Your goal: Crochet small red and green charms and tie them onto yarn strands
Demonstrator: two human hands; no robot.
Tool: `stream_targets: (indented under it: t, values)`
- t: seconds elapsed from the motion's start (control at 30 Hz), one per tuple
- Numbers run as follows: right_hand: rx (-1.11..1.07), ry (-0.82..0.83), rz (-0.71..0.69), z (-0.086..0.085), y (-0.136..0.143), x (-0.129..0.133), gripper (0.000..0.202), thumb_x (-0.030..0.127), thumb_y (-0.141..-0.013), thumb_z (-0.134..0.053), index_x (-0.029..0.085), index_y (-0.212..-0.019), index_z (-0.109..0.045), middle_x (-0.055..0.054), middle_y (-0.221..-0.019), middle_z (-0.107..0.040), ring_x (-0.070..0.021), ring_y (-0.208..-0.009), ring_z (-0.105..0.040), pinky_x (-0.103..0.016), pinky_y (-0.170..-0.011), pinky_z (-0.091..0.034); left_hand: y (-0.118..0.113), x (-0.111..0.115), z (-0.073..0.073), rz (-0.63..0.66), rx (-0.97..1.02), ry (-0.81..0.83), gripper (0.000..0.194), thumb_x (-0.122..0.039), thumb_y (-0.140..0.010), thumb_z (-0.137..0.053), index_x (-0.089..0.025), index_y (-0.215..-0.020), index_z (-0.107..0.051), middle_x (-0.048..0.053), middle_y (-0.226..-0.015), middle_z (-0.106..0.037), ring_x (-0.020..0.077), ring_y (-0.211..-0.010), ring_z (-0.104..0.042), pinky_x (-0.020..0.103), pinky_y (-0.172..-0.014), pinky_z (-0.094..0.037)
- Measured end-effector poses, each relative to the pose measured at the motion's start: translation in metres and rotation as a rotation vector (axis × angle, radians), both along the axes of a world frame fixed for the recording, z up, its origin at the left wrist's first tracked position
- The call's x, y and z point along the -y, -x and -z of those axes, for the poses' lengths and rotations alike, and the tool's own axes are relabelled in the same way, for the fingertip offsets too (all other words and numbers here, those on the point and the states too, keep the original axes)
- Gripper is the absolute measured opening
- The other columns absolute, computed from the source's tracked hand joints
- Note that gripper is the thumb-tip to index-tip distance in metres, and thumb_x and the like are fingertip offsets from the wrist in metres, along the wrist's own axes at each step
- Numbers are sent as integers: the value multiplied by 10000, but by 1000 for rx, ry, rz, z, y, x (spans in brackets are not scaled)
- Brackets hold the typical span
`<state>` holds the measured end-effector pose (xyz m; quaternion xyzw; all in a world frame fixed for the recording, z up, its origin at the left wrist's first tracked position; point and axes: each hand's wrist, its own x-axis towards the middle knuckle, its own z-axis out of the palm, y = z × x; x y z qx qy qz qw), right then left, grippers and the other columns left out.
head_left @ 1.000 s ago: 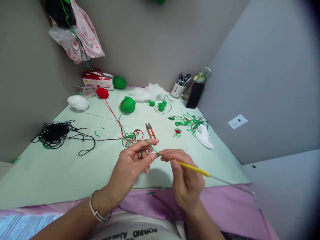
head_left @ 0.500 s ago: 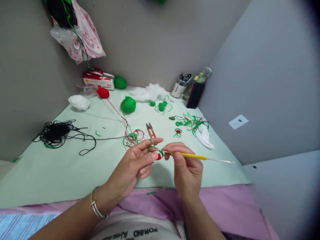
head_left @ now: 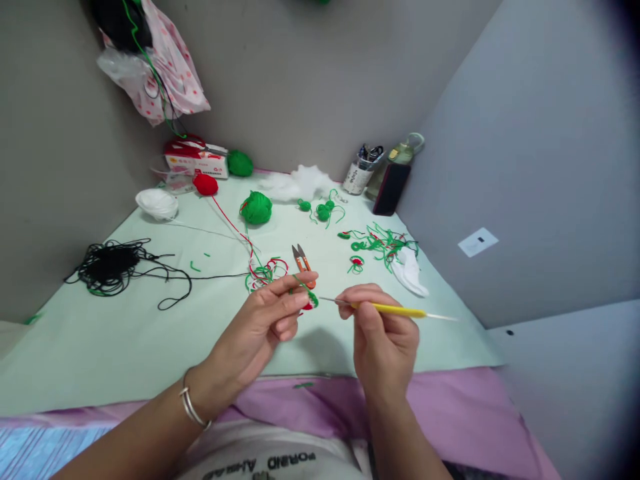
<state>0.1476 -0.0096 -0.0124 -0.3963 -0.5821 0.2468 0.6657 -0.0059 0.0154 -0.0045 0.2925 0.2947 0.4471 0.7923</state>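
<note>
Between thumb and fingers, my left hand (head_left: 267, 313) pinches a small red, white and green crochet piece (head_left: 311, 301), and green yarn runs over its raised index finger. My right hand (head_left: 383, 333) grips a yellow-handled crochet hook (head_left: 395, 310) lying nearly level. The hook's metal tip points left and stands a little apart from the crochet piece. Just beyond my left fingertips lie orange thread snips (head_left: 303, 265) with dark blades. Beside them is a tangle of red, white and green yarn (head_left: 265, 272), partly behind my left hand.
Black yarn (head_left: 113, 263) lies at the left. Toward the back are a green ball (head_left: 257, 208), a red ball (head_left: 205, 185), white yarn (head_left: 157, 203) and white stuffing (head_left: 300, 183). Green scraps (head_left: 383, 245), a phone (head_left: 393, 189) and a pen cup (head_left: 359, 175) stand or lie right.
My right hand has moved right with the hook, whose tip has come away from the crochet piece. My left hand has shifted slightly left with the piece.
</note>
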Motion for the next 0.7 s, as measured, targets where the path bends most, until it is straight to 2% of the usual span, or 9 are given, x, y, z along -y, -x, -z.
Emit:
stream_targets:
  t: [0.07,0.17,0.27,0.4,0.57,0.7]
  values:
    - [-33,41,-75,0,2,-2,180,186,-931,-556,240,-906,-725,-36,-847,-684,-164,-764,-608,-306,-640,-504,-2,2,-2,-27,-83,-81,378,-227,-765,-765,-221,-1139,-709,-40,-726,-523,13,-489,-356,137,-446,-356]
    - [-31,83,-90,3,2,-3,160,192,-923,-579,231,-929,-734,-45,-877,-695,-158,-781,-612,-310,-677,-508,-4,6,-3,-32,-168,-161,391,-261,-768,-761,-234,-1153,-704,-20,-786,-565,37,-532,-420,168,-484,-406]
    - [-138,149,-132,4,-1,-3,169,224,-946,-552,216,-933,-721,-45,-872,-684,-134,-712,-600,-294,-658,-514,-2,8,-4,-14,-187,-167,364,-281,-789,-741,-234,-1149,-705,-11,-825,-569,35,-538,-427,177,-504,-414]
    - [-196,178,-195,1,-4,-3,210,253,-976,-499,202,-906,-690,-38,-849,-669,-136,-725,-624,-285,-658,-530,1,9,-5,-14,-205,-166,354,-274,-791,-736,-219,-1140,-706,0,-852,-555,46,-575,-452,177,-520,-426]
    - [-48,99,-113,-3,-1,6,227,201,-988,-457,212,-963,-682,-39,-884,-686,-139,-748,-641,-295,-685,-536,2,9,-1,-40,-249,-230,341,-285,-821,-708,-237,-1158,-692,15,-905,-577,76,-645,-504,190,-556,-458]
    - [194,-4,-25,-1,0,11,251,125,-971,-433,224,-1040,-653,-50,-936,-694,-164,-819,-658,-331,-722,-552,2,11,2,-105,-324,-291,339,-272,-834,-699,-255,-1173,-689,-10,-835,-569,67,-613,-519,198,-594,-464]
